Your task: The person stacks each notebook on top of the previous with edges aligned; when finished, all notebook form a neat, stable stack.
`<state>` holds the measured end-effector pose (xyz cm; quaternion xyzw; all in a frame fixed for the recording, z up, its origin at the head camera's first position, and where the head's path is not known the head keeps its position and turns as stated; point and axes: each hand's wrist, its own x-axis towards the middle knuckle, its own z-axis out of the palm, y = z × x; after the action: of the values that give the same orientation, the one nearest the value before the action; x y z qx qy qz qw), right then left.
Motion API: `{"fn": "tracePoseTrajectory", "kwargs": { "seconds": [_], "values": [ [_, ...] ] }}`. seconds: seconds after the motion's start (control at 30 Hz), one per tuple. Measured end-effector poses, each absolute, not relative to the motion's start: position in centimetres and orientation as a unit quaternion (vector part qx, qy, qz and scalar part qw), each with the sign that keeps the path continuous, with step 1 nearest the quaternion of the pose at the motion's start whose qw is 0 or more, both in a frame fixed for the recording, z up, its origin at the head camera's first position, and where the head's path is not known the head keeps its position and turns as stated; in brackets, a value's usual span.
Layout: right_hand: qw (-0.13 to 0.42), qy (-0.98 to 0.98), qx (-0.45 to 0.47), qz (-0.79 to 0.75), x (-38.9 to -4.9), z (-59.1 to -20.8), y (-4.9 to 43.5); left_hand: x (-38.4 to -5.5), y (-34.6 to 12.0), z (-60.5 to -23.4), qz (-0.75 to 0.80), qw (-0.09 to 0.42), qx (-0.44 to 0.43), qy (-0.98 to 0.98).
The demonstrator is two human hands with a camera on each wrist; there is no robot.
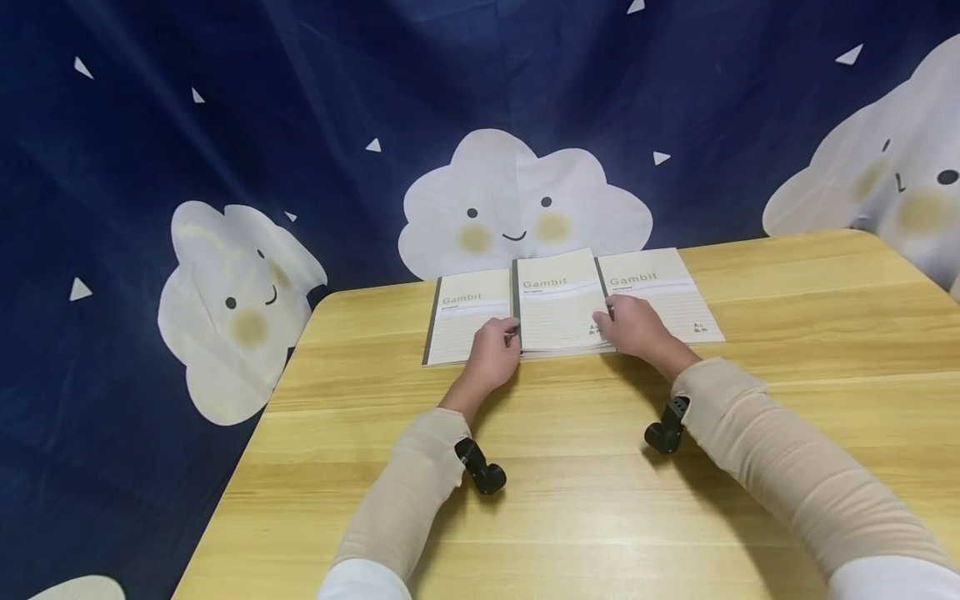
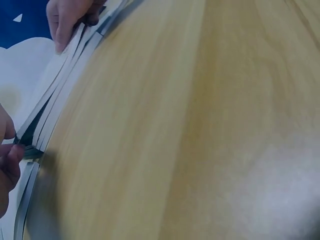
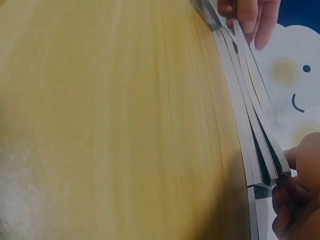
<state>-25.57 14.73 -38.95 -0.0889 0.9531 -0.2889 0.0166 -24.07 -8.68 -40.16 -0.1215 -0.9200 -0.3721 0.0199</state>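
Note:
Three cream "Gambit" notebooks with dark spines show side by side at the far edge of the table in the head view. My left hand [image 1: 495,350] pinches the spine side of the middle notebook [image 1: 558,308], and my right hand [image 1: 636,325] pinches its opposite side. Seen edge-on in the right wrist view, this top notebook [image 3: 254,82] is raised a little off others stacked beneath it. The left notebook [image 1: 467,321] lies flat beside my left hand. Under my right fingers the right notebook [image 1: 660,300] is partly covered.
The wooden table [image 1: 570,483] stretches from the notebooks toward me. Behind it hangs a dark blue curtain [image 1: 337,67] printed with smiling clouds. Small black cameras [image 1: 480,471] are strapped to both wrists over beige sleeves.

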Motion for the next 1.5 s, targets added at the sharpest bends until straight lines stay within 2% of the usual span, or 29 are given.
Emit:
{"fn": "tracePoseTrajectory", "kwargs": {
  "seconds": [0.23, 0.73, 1.0, 1.23, 1.5],
  "values": [
    [0.030, 0.966, -0.085, -0.242, -25.5, -38.9, 14.5, -23.7, -8.6, -40.1, -0.305, 0.010, -0.129, -0.943],
    [0.022, 0.978, -0.084, -0.190, -25.4, -38.9, 14.7, -23.3, -8.5, -40.1, -0.306, 0.006, -0.138, -0.942],
    [-0.008, 0.978, -0.080, -0.191, -25.0, -38.4, 14.2, -23.3, -9.6, -39.8, -0.344, 0.013, -0.144, -0.928],
    [-0.049, 0.967, -0.090, -0.233, -24.9, -37.8, 13.0, -23.7, -11.8, -39.5, -0.391, 0.022, -0.098, -0.915],
    [-0.004, 0.928, -0.098, -0.360, -25.2, -37.2, 10.8, -25.1, -15.6, -38.4, -0.396, 0.058, -0.009, -0.916]
  ]
}}
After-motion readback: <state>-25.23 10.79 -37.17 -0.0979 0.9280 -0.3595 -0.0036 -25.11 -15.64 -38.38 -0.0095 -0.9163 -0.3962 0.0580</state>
